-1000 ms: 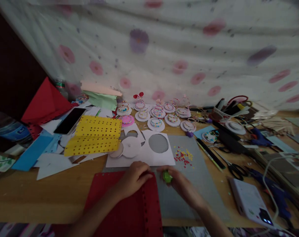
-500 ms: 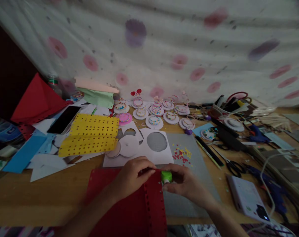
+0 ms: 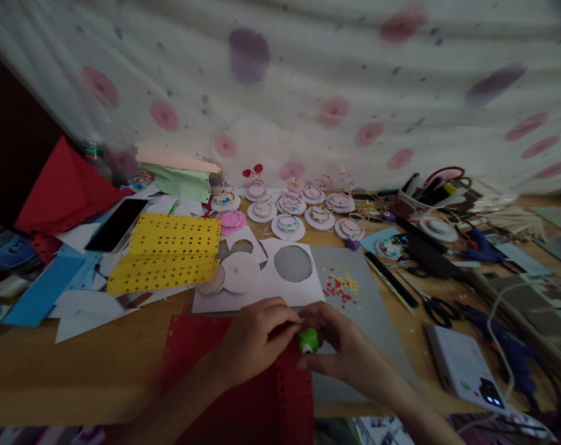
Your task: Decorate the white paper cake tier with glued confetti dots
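My left hand (image 3: 262, 337) is closed, its fingers pinching the far edge of a folded sheet of red paper (image 3: 243, 408). Rows of small holes run along the fold on the paper's right side. In my right hand (image 3: 343, 340) is a small green craft punch (image 3: 308, 339), gripped between thumb and fingers at the paper's far right corner. The fingertips of both hands nearly meet there. Whether the paper sits inside the punch's slot I cannot tell. Just beyond, red and yellow paper bits (image 3: 340, 287) lie scattered on a grey cutting mat (image 3: 375, 327).
Behind the hands lies white card (image 3: 315, 290) with round cut-outs. Punched yellow paper (image 3: 164, 253) and a phone (image 3: 117, 225) are on the left. Several decorated paper cakes (image 3: 288, 226) stand at the back. Scissors (image 3: 440, 309), a power bank (image 3: 466, 364) and glue guns (image 3: 505, 340) lie right.
The green punch has tilted and come slightly nearer to me with my right hand. My left hand has shifted a little to the right, its fingers now closer to the punch.
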`<action>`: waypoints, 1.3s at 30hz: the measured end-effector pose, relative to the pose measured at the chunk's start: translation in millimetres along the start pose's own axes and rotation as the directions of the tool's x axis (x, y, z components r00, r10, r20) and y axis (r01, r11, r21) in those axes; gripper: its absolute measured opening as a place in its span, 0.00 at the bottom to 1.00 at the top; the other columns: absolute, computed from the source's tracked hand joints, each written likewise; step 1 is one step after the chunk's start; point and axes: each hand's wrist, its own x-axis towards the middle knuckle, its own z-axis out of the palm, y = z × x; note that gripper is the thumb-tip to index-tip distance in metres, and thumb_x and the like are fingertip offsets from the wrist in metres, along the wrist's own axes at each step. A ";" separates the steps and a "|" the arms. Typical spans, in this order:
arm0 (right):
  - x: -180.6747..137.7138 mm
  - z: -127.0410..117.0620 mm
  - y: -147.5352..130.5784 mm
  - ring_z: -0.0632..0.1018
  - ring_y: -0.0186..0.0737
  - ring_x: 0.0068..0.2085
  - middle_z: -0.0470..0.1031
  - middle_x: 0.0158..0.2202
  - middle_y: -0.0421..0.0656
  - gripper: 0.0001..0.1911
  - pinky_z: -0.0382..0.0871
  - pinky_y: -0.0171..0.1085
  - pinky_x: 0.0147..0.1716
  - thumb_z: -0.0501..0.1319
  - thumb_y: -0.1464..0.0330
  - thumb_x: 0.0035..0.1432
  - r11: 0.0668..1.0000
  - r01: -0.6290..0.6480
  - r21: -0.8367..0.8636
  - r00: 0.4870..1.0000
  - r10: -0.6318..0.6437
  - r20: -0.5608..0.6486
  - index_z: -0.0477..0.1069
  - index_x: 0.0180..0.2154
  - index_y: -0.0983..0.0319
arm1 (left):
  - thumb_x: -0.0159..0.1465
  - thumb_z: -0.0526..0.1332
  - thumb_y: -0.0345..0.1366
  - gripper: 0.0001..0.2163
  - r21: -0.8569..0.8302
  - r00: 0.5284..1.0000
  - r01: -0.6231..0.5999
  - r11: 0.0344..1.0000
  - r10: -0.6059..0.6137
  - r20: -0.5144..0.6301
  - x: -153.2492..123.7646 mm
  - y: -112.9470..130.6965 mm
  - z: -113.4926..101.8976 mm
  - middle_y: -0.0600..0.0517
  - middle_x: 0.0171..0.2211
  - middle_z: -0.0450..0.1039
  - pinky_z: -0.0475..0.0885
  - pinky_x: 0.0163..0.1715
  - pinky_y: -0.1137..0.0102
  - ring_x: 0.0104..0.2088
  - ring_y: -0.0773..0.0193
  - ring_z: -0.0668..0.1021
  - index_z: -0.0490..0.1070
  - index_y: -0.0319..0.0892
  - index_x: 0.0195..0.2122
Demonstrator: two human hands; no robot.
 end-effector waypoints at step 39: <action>28.9 2.4 11.3 0.73 0.36 0.31 0.74 0.28 0.39 0.16 0.64 0.36 0.32 0.72 0.62 0.40 0.937 -0.216 0.275 0.975 0.192 0.112 0.74 0.31 0.63 | 0.54 0.64 0.49 0.20 0.038 0.913 0.361 0.932 -0.361 0.191 30.7 -13.8 -3.9 0.47 0.37 0.77 0.66 0.32 0.70 0.35 0.58 0.76 0.74 0.39 0.41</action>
